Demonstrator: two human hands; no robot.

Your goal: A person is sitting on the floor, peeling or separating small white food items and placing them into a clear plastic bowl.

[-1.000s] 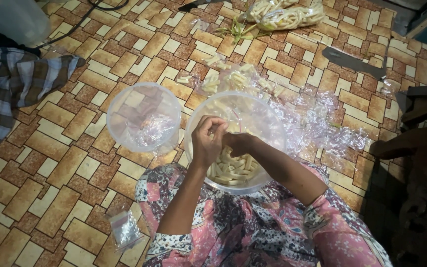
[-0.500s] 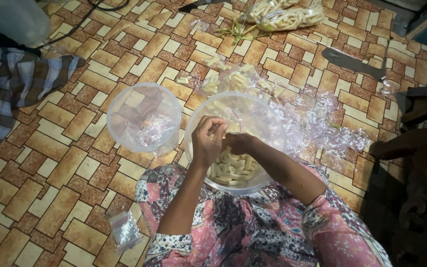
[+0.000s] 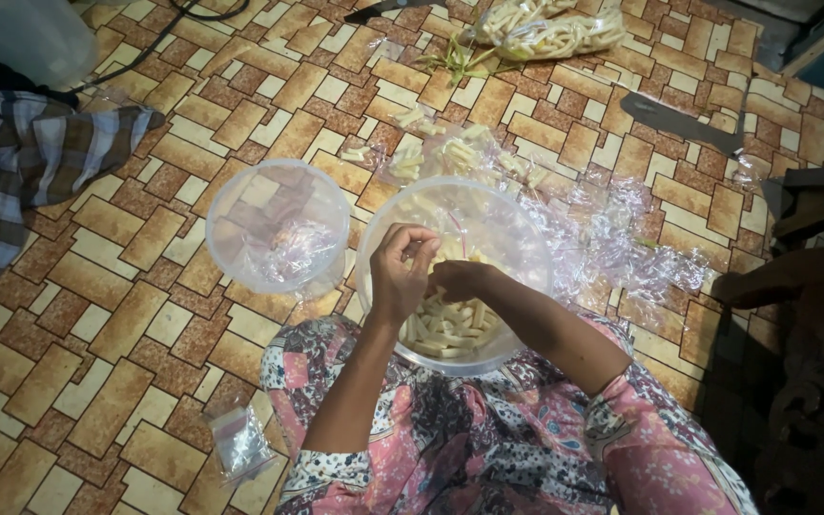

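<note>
Both hands over bowl [image 3: 526, 238] of sticks [image 3: 445, 329]; left hand [image 3: 401, 272] curled, right hand [image 3: 458, 279] closed, contents indiscernible. Best: work low over bowl, catch drops.

Both hands, the left hand [image 3: 401, 277] and the right hand [image 3: 458, 279], sit close together over the clear bowl [image 3: 517, 238] of pale sticks [image 3: 445, 329], so the bowl's rim hems them in on every side but upward. To the left the way is blocked by a second clear bowl [image 3: 277, 224] just beside the first, and behind and to the right lie crumpled clear bags [image 3: 622, 238]. Bare tiled floor [image 3: 97, 334] lies open further left, up to the checked cloth [image 3: 30, 172].
</note>
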